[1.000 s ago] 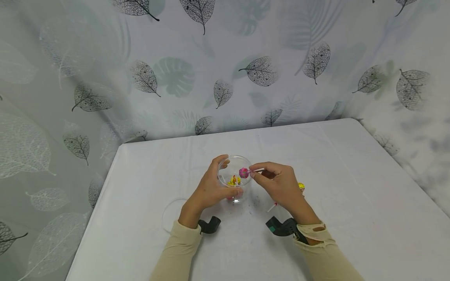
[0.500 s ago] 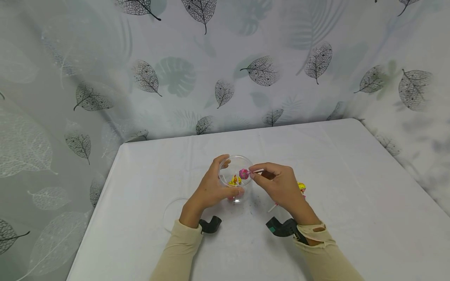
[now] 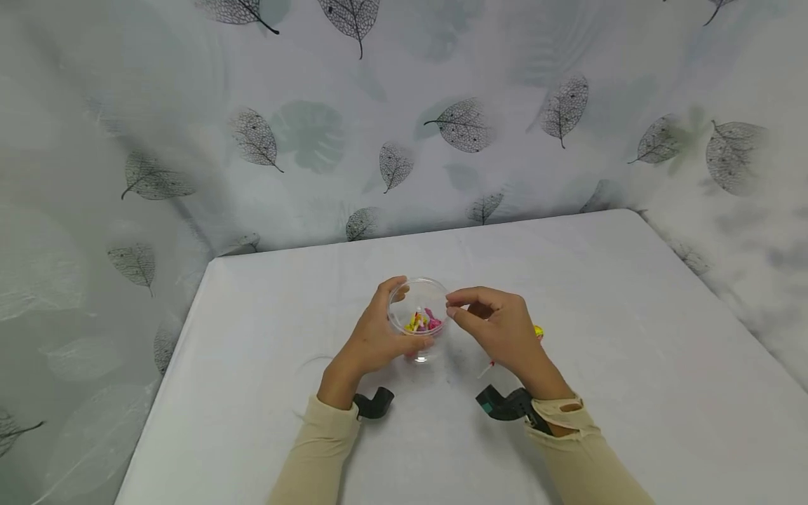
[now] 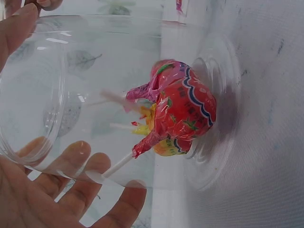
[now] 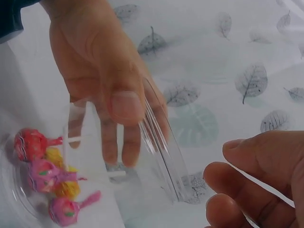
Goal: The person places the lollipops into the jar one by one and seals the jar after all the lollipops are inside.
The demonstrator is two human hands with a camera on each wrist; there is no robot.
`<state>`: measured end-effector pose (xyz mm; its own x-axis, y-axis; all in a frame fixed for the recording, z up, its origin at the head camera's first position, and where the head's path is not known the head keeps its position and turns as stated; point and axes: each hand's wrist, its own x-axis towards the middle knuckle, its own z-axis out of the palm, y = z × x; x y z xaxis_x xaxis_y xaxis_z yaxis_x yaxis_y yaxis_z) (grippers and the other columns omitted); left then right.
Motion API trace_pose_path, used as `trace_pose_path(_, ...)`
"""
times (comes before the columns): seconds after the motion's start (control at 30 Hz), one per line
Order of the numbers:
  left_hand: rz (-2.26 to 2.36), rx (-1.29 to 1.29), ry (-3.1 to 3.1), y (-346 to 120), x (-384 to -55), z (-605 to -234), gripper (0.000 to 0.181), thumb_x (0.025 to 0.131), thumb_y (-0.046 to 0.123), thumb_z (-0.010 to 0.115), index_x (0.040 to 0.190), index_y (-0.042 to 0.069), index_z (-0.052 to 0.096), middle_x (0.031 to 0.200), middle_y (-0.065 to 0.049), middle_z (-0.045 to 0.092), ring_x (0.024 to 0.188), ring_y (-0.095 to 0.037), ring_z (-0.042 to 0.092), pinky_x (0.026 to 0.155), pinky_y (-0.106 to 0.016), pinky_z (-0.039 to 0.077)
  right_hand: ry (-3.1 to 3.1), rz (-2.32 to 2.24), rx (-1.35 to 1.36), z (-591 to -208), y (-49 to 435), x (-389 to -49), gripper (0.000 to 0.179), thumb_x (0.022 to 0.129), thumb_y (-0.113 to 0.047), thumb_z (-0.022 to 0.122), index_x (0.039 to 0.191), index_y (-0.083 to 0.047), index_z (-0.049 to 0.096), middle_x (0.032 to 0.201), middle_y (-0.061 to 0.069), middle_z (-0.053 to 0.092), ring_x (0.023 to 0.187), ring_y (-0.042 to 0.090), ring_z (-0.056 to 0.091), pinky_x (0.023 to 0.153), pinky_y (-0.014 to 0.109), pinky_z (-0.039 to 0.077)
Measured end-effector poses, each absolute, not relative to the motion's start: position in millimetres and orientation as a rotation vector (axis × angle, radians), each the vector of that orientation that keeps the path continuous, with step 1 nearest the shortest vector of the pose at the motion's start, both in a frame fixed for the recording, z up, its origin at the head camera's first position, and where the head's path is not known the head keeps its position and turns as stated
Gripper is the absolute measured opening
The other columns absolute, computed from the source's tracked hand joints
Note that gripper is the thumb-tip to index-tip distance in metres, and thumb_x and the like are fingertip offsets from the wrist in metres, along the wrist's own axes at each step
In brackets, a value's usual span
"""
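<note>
My left hand (image 3: 372, 344) grips a clear plastic jar (image 3: 421, 280) round its side, thumb at the front and fingers behind. Several wrapped lollipops lie at the bottom: a red lollipop (image 4: 185, 109), a pink lollipop (image 5: 64, 211) and a yellow lollipop (image 4: 168, 146) among them, white sticks toward the mouth. Beside the rim, on the right, is my right hand (image 3: 499, 326). Its thumb and fingers are loosely bent and hold nothing, as the right wrist view shows.
Partly hidden behind my right hand, a yellow-wrapped lollipop (image 3: 539, 332) lies on the white table (image 3: 631, 365). A white stick (image 3: 486, 370) shows on its near side. A faint clear ring (image 3: 313, 360) rests left of my left wrist. Leaf-patterned cloth (image 3: 391, 105) stands behind the table.
The pink lollipop that my right hand pinched over the jar's mouth now lies inside with the others. My right fingers have let go of its stick. My left hand keeps holding the jar.
</note>
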<state>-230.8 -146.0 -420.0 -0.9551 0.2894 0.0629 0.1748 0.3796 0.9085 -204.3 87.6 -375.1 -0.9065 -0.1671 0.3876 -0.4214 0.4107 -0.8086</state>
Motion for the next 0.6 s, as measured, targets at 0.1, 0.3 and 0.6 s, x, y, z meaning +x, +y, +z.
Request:
trace_pose_path(0.1,1.637,0.399,2.539,-148,-231,-418,0.106,0.072,0.032,0.096,0.157,0.03,0.032,0.157,-0.007,0.047,0.144,-0.036,0.044,0.113,-0.061,0.036,-2.411,1.46,0.493,-374,95,-209,0.016,0.092,-0.006,0.077,0.107,-0.009,0.081,0.094,0.002,0.079,0.067,0.016,0.063,0.053,0.027,0.047)
trace_pose_path(0.3,1.607,0.41,2.566,-149,-232,-418,0.106,0.074,0.033,0.096,0.158,0.028,0.031,0.157,-0.006,0.047,0.145,-0.029,0.043,0.115,-0.062,0.033,-2.451,1.326,0.37,-373,121,-217,0.017,0.093,-0.008,0.078,0.11,-0.008,0.08,0.098,0.007,0.079,0.073,0.02,0.065,0.056,0.026,0.051)
trace_pose_path(0.6,1.621,0.454,2.532,-145,-231,-421,0.107,0.074,0.036,0.095,0.158,0.027,0.029,0.158,-0.005,0.045,0.147,-0.026,0.04,0.116,-0.064,0.031,-2.832,1.034,0.129,-387,164,-228,0.025,0.098,-0.018,0.073,0.118,-0.003,0.076,0.104,0.016,0.076,0.09,0.031,0.065,0.066,0.032,0.051)
